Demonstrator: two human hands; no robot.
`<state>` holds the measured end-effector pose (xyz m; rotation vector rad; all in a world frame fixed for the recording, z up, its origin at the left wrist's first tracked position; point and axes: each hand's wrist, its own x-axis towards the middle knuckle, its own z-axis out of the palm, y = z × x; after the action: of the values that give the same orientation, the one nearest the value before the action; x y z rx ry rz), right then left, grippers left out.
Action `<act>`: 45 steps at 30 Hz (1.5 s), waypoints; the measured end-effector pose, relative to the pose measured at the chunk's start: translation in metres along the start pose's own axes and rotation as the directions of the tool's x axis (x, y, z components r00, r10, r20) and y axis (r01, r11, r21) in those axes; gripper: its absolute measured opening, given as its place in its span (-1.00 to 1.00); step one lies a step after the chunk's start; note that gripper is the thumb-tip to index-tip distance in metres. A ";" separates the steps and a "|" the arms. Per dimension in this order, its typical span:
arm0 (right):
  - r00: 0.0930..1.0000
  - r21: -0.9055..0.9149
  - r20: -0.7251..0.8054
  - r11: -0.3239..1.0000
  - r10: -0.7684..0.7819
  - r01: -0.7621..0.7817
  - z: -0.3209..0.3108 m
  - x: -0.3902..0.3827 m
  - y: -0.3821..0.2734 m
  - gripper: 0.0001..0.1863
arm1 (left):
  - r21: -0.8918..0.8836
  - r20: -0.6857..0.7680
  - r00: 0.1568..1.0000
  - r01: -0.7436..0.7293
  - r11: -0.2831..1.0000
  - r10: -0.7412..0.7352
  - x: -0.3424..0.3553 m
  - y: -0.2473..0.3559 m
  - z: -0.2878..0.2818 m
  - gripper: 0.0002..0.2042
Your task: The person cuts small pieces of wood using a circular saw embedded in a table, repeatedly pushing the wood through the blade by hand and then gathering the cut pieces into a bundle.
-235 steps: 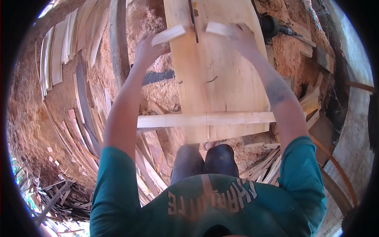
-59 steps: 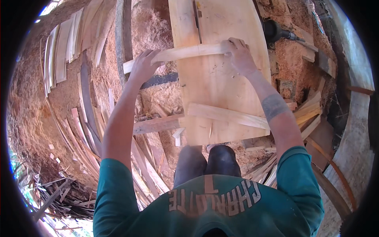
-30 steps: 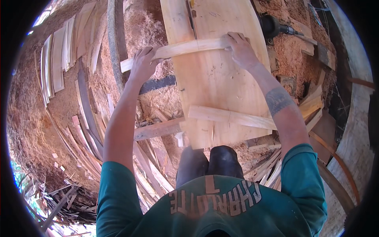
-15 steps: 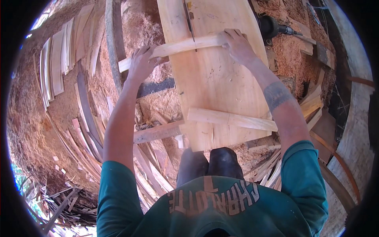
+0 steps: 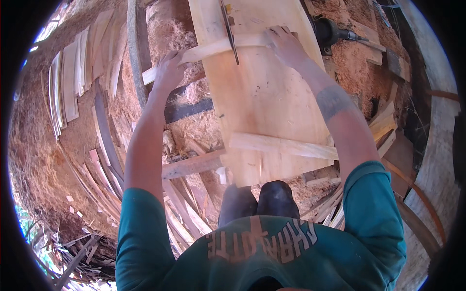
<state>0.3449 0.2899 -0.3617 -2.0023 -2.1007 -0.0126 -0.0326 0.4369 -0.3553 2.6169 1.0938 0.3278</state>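
— What did the left hand [image 5: 170,70] have hold of?

— A pale wooden strip [image 5: 213,48]. The fingers were curled over its left end, which hung out past the left edge of the plywood saw table [image 5: 272,106].

— And the right hand [image 5: 284,43]?

— It lay palm down on the same strip near the far right part of the table, fingers pressed flat on the wood rather than wrapped around it. The strip ran crosswise over the far end of the table, slightly tilted, its left end nearer to the person.

— Where did the blade sit?

— A thin, dark saw blade [image 5: 229,31] stood up through the table near the far edge, and the strip met it about midway between the two hands. Whether the wood was already cut through there, I could not tell.

— Anything else on the table?

— A second pale batten [image 5: 284,145] lay across the near end, close to the person's knees [image 5: 257,203], well apart from the held strip.

— And around it?

— A dark motor [image 5: 330,31] sat just beyond the far right corner. Sawdust [image 5: 165,34] was heaped to the left of the table, and stacked offcut slats [image 5: 68,82] leaned farther left. More scrap boards [image 5: 191,165] lay under the near left corner.
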 end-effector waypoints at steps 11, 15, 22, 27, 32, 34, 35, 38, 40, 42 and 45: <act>0.936 0.253 0.351 0.966 -0.032 -0.062 -0.070 -0.223 -0.073 -0.32 | -0.033 0.048 0.998 -0.026 0.999 0.027 -0.099 0.107 0.006 -0.55; 0.989 0.321 0.145 0.944 0.028 -0.074 -0.077 -0.174 -0.108 -0.29 | -0.086 0.033 0.997 -0.060 0.994 0.063 -0.097 0.145 0.024 -0.50; 0.997 0.160 0.070 0.987 0.019 -0.030 -0.027 -0.116 -0.063 -0.36 | 0.024 0.059 0.995 0.084 0.996 -0.086 -0.108 0.109 0.010 -0.27; 0.999 0.125 0.003 0.992 0.035 -0.035 -0.012 -0.099 -0.042 -0.44 | -0.130 0.129 0.991 0.037 0.991 -0.020 -0.087 0.070 -0.001 -0.39; 0.996 0.167 -0.004 0.982 0.090 -0.088 -0.010 -0.079 -0.033 -0.47 | -0.164 0.121 0.993 0.013 0.986 0.007 -0.055 0.069 -0.001 -0.44; 0.995 0.180 0.012 0.978 0.100 -0.100 -0.012 -0.076 -0.036 -0.46 | -0.126 0.084 0.996 -0.017 0.992 0.028 -0.054 0.063 0.004 -0.47; 0.994 0.189 0.025 0.976 0.109 -0.112 -0.012 -0.075 -0.039 -0.46 | -0.124 0.089 0.996 -0.014 0.992 0.025 -0.055 0.060 0.006 -0.47; 0.995 0.165 -0.031 0.982 0.099 -0.093 -0.011 -0.075 -0.031 -0.49 | -0.145 0.122 0.992 0.000 0.989 0.018 -0.043 0.064 0.010 -0.42; 0.994 0.167 -0.025 0.981 0.105 -0.100 -0.010 -0.071 -0.031 -0.48 | -0.151 0.080 0.996 -0.031 0.988 0.044 -0.040 0.062 0.011 -0.46; 0.993 0.167 -0.022 0.980 0.112 -0.107 -0.010 -0.070 -0.030 -0.48 | -0.130 0.068 0.996 -0.040 0.991 0.049 -0.038 0.063 0.012 -0.46; 0.993 0.180 -0.009 0.977 0.118 -0.115 -0.008 -0.068 -0.025 -0.47 | -0.112 0.072 0.997 -0.032 0.993 0.040 -0.036 0.064 0.013 -0.46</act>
<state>0.3234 0.2197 -0.3619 -2.0047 -1.8956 0.1708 -0.0110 0.3656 -0.3492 2.5325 0.9769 0.2879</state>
